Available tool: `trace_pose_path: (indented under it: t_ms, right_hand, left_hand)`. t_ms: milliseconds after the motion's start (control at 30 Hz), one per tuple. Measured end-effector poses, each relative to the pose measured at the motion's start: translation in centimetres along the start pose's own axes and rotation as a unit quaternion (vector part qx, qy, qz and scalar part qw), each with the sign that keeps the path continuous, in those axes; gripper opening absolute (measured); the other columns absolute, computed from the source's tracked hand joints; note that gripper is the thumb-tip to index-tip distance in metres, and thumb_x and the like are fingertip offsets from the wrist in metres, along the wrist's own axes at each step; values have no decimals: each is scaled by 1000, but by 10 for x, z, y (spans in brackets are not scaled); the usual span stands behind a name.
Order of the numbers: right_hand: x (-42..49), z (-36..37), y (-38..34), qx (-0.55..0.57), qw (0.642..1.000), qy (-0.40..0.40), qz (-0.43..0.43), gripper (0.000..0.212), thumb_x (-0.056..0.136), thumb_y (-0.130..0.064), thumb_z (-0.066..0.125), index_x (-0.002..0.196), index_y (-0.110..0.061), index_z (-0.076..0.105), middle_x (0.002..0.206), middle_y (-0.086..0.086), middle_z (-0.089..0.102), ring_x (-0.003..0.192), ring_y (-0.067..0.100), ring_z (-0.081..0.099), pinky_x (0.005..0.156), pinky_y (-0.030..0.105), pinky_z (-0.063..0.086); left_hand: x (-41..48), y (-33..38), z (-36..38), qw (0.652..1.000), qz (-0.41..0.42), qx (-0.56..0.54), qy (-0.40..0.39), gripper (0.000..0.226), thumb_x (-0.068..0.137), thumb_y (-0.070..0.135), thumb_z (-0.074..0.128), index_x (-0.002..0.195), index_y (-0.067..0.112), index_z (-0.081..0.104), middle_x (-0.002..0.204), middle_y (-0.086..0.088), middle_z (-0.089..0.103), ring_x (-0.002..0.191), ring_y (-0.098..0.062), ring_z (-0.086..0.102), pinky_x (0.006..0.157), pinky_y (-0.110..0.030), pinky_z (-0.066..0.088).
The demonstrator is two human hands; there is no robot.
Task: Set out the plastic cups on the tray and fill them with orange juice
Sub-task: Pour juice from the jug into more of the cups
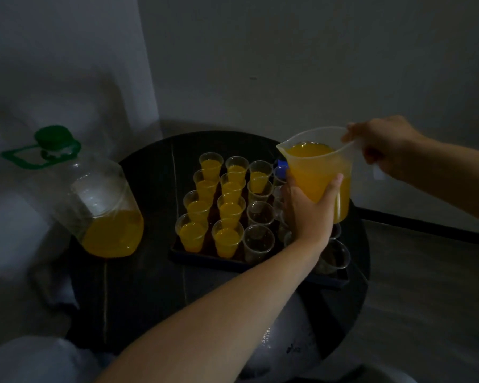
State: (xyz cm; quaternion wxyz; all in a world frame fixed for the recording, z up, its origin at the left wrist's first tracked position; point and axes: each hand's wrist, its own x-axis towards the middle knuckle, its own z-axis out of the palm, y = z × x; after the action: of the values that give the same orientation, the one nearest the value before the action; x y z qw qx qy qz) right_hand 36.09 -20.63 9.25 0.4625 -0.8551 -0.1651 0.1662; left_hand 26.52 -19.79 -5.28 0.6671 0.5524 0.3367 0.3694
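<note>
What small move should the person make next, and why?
Probably tip the jug over the empty cup in front of the third column's one filled cup; left hand and right hand both hold the jug, spout toward it.

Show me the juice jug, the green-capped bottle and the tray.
juice jug (313, 167), head view, its juice-filled wall.
green-capped bottle (94, 189), head view, its clear side.
tray (205, 259), head view, its near rim.

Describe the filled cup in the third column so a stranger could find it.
A tray of cups sits on the round dark table. In the third column from the left, take the farthest cup, beside the jug. Alone in that column it holds juice; the rest are empty.
</note>
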Motion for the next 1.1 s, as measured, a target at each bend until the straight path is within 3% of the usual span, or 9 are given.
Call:
trace_pose_path:
  t_ms: [200,367,500,567,633,733,867,1000,1100]
  right_hand:
    - [2,4,2,-14,1000,-15,9,18,99,-23,58,97,-9,68,78,3,53,58,9,40,50,20,33]
    - [8,9,3,-23,1000,-2,18,25,97,-23,61,106,-1,70,73,4,55,53,11,41,36,18,32]
    - [4,9,-1,-40,999,-15,31,24,98,-21,59,108,0,67,75,5,53,55,10,41,44,19,33]
    - [0,8,-3,-47,998,-22,26,21,100,-23,57,108,-5,65,74,4,51,55,9,41,39,15,34]
    - [-1,10,-5,-52,998,-24,22,18,100,-23,56,104,-8,64,75,5,53,55,10,41,36,14,34]
    - [-2,13,-7,-43,998,-25,27,16,100,-20,57,90,-9,61,82,6,56,56,9,43,46,18,35]
    - [-4,13,-9,-49,998,-19,25,23,100,-17,55,78,-11,54,72,3,48,55,8,41,31,11,32]
    - [-4,16,-11,-51,998,-26,32,24,101,-19,55,78,-11,53,72,4,48,54,8,41,34,12,32]
    - [-1,17,-11,-46,998,-21,40,23,100,-19,57,78,-11,54,73,5,50,55,9,43,45,17,34]
  left_hand:
    - [6,-6,0,1000,-10,-12,-7,93,81,59,76,155,40,22,146,7,45,131,-15,48,110,-42,40]
    - [5,-9,0,999,-25,-22,-7,88,81,57,77,152,35,30,141,6,48,127,-15,51,111,-45,41]
    - [5,-8,-1,999,-38,-28,-10,87,82,56,77,152,32,32,142,5,49,128,-15,50,111,-44,40]
    - [6,-7,-2,999,-42,-30,-12,87,83,55,77,153,31,32,142,5,49,128,-15,50,111,-43,40]
    - [5,-6,-2,998,-46,-39,-14,87,84,51,77,154,31,30,143,5,48,128,-14,49,109,-38,39]
    - [5,-8,-2,998,-53,-40,-14,88,84,52,77,154,32,29,144,5,48,129,-15,50,108,-37,39]
    - [7,-7,-3,997,-61,-31,-20,93,78,62,76,154,35,29,146,5,48,130,-17,50,111,-47,41]
    - [6,-3,-5,997,-66,-40,-27,94,76,64,74,153,32,31,144,4,49,129,-18,51,111,-47,41]
    - [5,-1,-7,996,-77,-39,-29,101,68,72,71,152,30,33,143,4,50,129,-19,51,111,-48,41]
